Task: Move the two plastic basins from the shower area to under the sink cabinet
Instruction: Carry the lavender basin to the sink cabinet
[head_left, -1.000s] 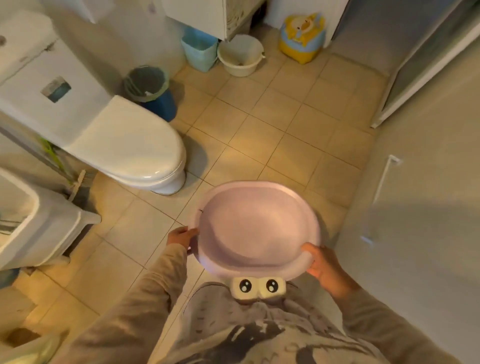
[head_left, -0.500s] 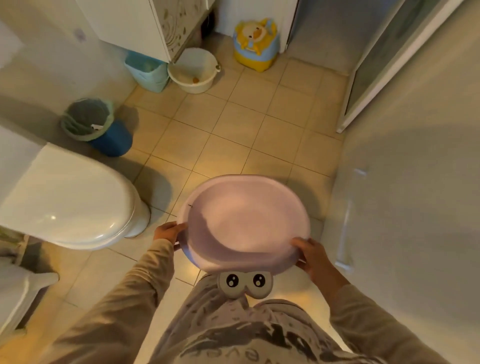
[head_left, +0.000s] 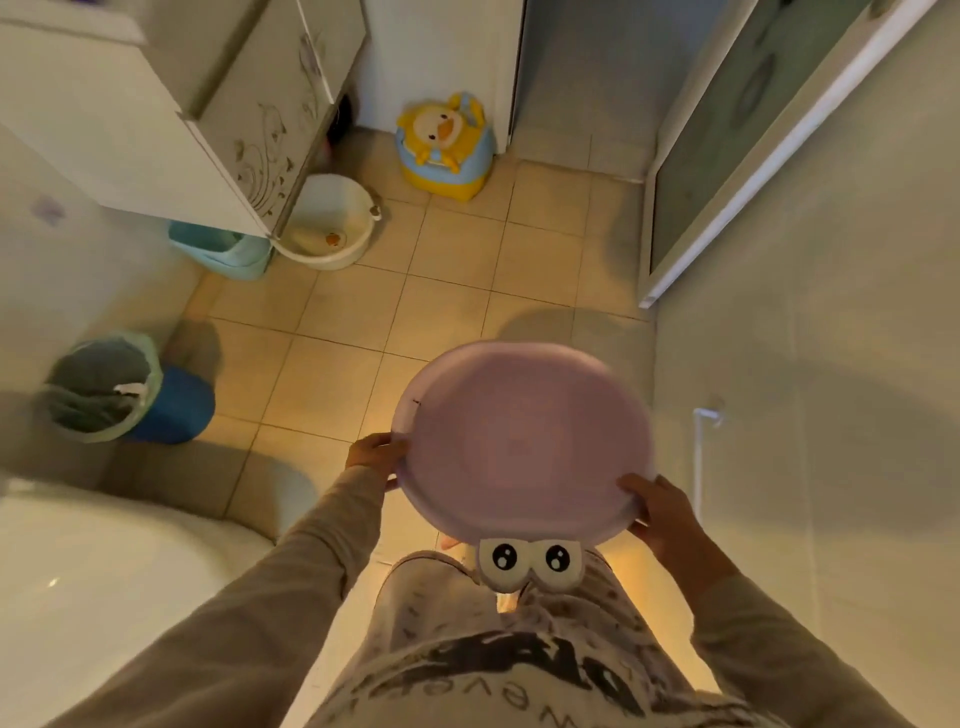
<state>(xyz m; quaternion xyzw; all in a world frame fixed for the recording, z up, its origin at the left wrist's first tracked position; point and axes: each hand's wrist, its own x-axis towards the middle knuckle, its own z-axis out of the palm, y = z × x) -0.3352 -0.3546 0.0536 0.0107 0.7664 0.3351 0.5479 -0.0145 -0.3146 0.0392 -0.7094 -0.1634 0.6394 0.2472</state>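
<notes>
Pink basin (head_left: 522, 441) sits up in the air in front of our waist, carried over the tiled floor (head_left: 332, 364), and we see nothing inside it. Its open side faces up toward us and tips a little.

Under the sink cabinet (head_left: 218, 119) stands a cream basin (head_left: 332, 223), half tucked beneath the cabinet's corner, with a small orange thing lying on its bottom; we cannot tell what it is. Just beside it, further under the cabinet, is a light blue tub (head_left: 223, 254), its contents hidden by the cabinet. Near the left wall a blue bin (head_left: 119, 395) lined with a pale green bag holds grey crumpled stuff and a white scrap. A yellow and blue duck potty (head_left: 444, 148) stands by the far wall, well apart from the basins. The white toilet (head_left: 104, 587) fills the lower left corner.

Both our arms reach forward in beige sleeves, elbows bent. Our left hand (head_left: 376, 457) is curled around the pink basin's left rim. Our right hand (head_left: 660, 514) is clamped on the near right rim, with the thumb lying over the top and the fingers below. The two hands are well apart, one on each side of the basin.
</notes>
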